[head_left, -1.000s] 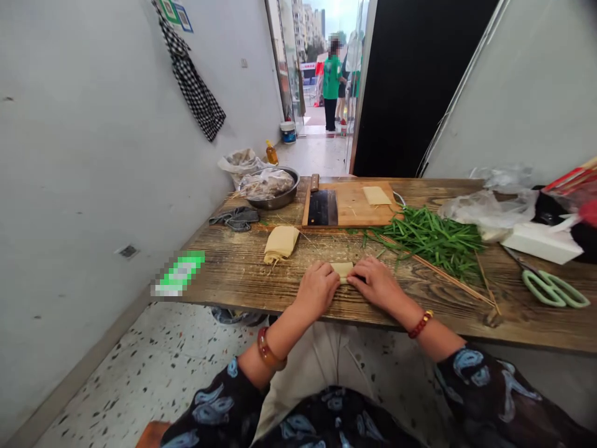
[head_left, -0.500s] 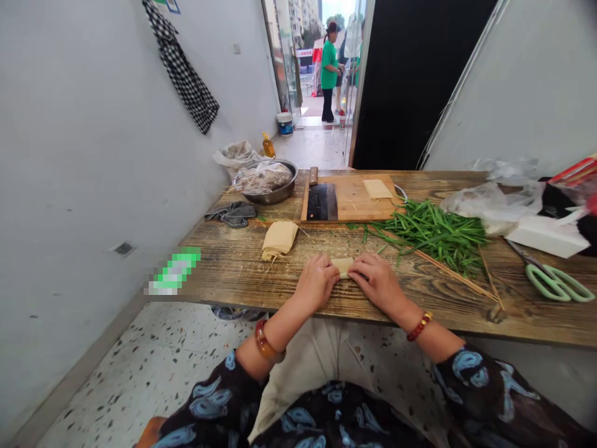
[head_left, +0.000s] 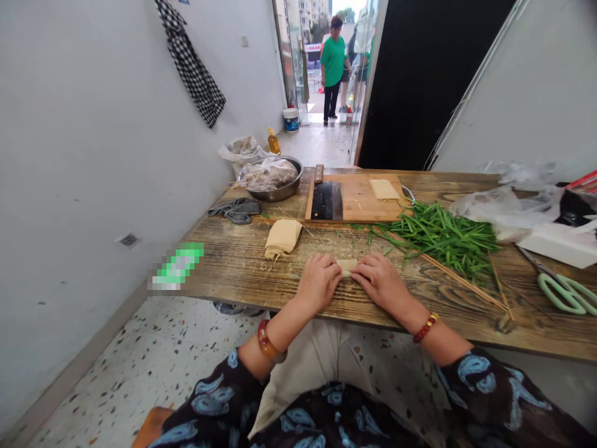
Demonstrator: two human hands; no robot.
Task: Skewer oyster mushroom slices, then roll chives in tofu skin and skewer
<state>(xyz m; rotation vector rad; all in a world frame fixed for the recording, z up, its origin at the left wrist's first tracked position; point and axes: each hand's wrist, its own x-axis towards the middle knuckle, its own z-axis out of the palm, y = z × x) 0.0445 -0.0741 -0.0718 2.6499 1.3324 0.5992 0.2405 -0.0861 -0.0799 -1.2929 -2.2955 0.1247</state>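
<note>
At the table's front edge, my left hand and my right hand pinch the two ends of a small pale tofu-skin roll. Both sets of fingers are curled and closed on it; its middle shows between them, while its ends are hidden. What lies inside the roll cannot be seen. To the left of my hands sits a stack of square tofu-skin sheets. Beyond my right hand spreads a pile of cut green chives, with thin wooden skewers lying along its near side.
A cutting board bears a cleaver and another tofu-skin piece. Back left are a metal bowl with a plastic bag and a grey cloth. Green-handled scissors lie right. A person in green stands in the doorway.
My hands stay on the roll with little visible movement. The view has shifted slightly, and the person in the doorway has turned.
</note>
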